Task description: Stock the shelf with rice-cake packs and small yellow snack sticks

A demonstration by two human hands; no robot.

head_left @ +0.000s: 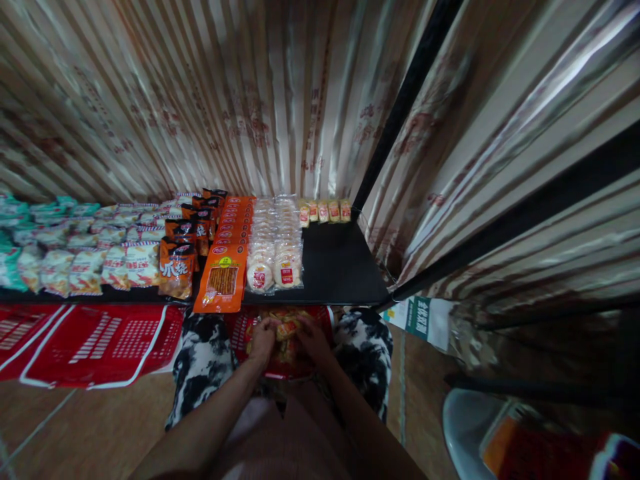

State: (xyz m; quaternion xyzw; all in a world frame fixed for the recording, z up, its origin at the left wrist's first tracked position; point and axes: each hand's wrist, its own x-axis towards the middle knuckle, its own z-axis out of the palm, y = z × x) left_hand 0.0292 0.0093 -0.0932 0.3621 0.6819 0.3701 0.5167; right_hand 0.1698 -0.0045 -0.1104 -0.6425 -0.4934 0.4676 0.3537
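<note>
My left hand (265,337) and my right hand (314,339) are low in front of me, over a red basket (293,375) between my knees. Both have their fingers closed on small yellow snack packets (287,328); the dim light hides exactly how many. More such packets lie in the basket beneath. Above the hands, on the black shelf (337,263), a row of matching small yellow packets (323,212) stands at the back. Nearest to the hands on the shelf are clear-wrapped round crackers (274,267) and flat orange snack packs (223,280).
Left along the shelf stand dark-and-orange bags (176,267), white snack bags (87,270) and green bags (7,267). Red shopping baskets (100,347) sit below at left. Black metal posts (400,113) and a pleated curtain (225,100) bound the shelf. A pale stool-like object (463,427) is lower right.
</note>
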